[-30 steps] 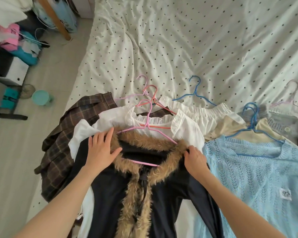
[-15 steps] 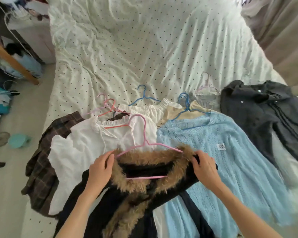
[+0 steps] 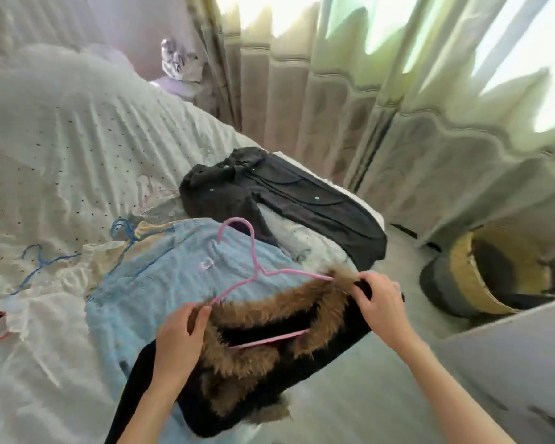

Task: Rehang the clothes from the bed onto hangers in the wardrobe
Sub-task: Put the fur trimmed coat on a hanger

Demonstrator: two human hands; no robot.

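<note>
Over the bed's near edge: black fur-collared coat point(image 3: 269, 341) held up, already threaded on the pink hanger point(image 3: 253, 267).
Left hand point(image 3: 177, 344): fingers curled round the coat's left shoulder, pinching fur collar and hanger end together.
Right hand point(image 3: 378, 299): clamped on the right shoulder, same grip on fabric over the hanger end.
Hanger hook: free, pointing up and away from the person, above the light blue knit sweater point(image 3: 180, 277).
Coat body: droops below both hands, lower part trails toward the bed point(image 3: 61, 155) edge.
Left of the coat: blue sweater on a blue hanger point(image 3: 122, 232), cream and white garments further left with another blue hanger point(image 3: 37, 264).
Beyond the coat: dark grey jacket point(image 3: 269, 200) lies flat, no hanger visible in it.
Wardrobe: not in view; curtain point(image 3: 398, 123) and a basket point(image 3: 481, 277) sit right of the bed.
Progress: judging early. One coat in hand, not yet hung. Several garments remain on the bed.
Left to do: carry this coat to the rail, then repeat for the rest.
</note>
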